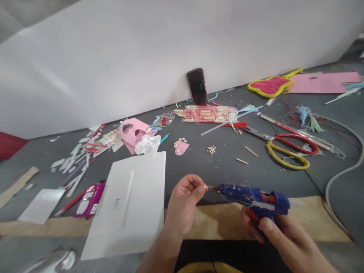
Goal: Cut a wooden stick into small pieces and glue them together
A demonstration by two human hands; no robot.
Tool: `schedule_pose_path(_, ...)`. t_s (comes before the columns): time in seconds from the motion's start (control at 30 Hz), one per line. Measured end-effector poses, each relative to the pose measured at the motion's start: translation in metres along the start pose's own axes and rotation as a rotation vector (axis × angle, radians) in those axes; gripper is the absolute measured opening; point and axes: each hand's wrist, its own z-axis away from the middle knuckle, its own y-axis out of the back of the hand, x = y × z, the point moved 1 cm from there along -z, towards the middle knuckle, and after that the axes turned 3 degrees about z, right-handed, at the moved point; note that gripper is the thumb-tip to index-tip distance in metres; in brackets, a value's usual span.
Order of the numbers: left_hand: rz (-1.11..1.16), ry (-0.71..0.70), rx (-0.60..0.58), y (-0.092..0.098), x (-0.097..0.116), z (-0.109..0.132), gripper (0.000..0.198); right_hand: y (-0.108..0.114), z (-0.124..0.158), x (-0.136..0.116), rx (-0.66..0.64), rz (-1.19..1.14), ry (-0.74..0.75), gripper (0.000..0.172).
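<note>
My right hand (277, 231) is wrapped round the handle of a blue hot glue gun (241, 193), its nozzle pointing left. Thumb and fingertips of my left hand (187, 195) pinch a tiny pale wooden piece (205, 187) right by the nozzle tip; whether they touch is too small to tell. Beyond my hands lies a small pink heart (182, 148) with pale round pieces (180, 142) along its upper edge. A little pile of similar wooden bits (211, 149) sits to its right, and two short wooden sticks (247, 155) lie farther right.
Scissors with red and yellow handles (288, 151) lie open at right, near the grey cord (338, 170). A phone (197, 86) leans on the white wall behind bagged sticks (210, 113). White board (127, 204), pink cut-out (133, 131) and scraps (75, 155) spread leftward.
</note>
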Motion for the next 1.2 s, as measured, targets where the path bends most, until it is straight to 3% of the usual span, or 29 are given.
schedule_pose_path(1.2, -0.012, -0.015, -0.024, 0.0008, -0.0016, 0.0013, 0.018, -0.0055, -0.0021, -0.0019, 0.004, 0.098, 0.053, 0.035)
